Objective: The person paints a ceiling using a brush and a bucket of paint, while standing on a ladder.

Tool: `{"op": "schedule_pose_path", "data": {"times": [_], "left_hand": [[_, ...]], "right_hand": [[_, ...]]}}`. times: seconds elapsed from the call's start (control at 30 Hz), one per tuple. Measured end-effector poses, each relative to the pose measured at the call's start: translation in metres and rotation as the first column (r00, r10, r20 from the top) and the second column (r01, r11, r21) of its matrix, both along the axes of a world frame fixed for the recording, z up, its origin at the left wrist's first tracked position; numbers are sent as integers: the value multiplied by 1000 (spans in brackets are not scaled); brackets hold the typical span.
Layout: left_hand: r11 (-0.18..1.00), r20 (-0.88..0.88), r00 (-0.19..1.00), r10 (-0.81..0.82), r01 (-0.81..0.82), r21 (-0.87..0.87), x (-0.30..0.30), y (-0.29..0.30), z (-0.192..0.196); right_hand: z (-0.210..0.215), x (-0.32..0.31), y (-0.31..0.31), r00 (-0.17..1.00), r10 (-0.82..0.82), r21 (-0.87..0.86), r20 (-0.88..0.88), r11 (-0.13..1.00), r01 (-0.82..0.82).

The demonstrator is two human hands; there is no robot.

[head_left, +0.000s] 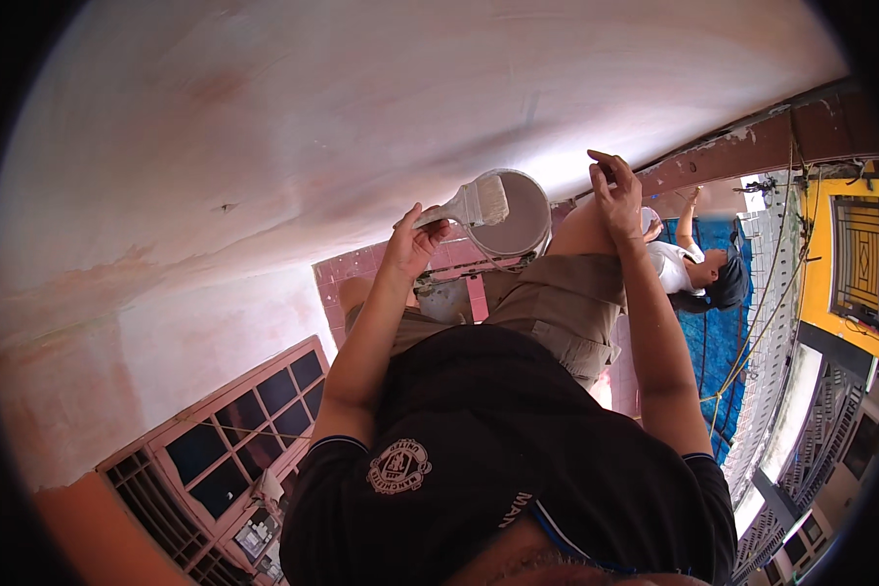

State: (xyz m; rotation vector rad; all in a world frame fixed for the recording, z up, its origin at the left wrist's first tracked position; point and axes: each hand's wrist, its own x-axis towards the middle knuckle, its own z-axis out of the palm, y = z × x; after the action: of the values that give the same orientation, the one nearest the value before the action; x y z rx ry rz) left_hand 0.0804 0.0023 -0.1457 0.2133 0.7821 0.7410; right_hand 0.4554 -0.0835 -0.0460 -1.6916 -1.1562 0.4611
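Your left hand [417,249] has its fingers clamped on the handle of a wide, flat paintbrush with whitish bristles [479,203], over the mouth of a round, greyish-white bucket [524,217]. It should feel light, stiff in the handle, soft at the tip; grip the handle, as wet paint could be slippery. Your right hand [617,203] looks empty, fingers loosely bent, partly apart. Your black short-sleeved shirt [469,410] bears a pale, lettered crest [398,466]
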Motion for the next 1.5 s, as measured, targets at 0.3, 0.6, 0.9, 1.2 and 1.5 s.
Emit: {"op": "schedule_pose_path", "data": {"times": [0.3, 0.6, 0.9, 1.2, 1.5], "left_hand": [[991, 226, 971, 82, -104, 89, -29, -9, 33], [785, 417, 867, 274, -452, 424, -129, -12, 107], [233, 372, 647, 666, -654, 720, -323, -22, 197], [-52, 214, 292, 932, -478, 877, -457, -10, 308], [54, 140, 428, 893, -411, 910, -505, 16, 342]], "right_hand": [[-8, -6, 13, 991, 55, 17, 126, 998, -58], [-36, 0, 2, 984, 110, 9, 141, 994, -113], [-48, 16, 9, 960, 202, -22, 194, 979, -201], [-30, -6, 16, 948, 207, -66, 243, 978, -196], [-31, -5, 10, 930, 228, -149, 287, 970, -191]]}}
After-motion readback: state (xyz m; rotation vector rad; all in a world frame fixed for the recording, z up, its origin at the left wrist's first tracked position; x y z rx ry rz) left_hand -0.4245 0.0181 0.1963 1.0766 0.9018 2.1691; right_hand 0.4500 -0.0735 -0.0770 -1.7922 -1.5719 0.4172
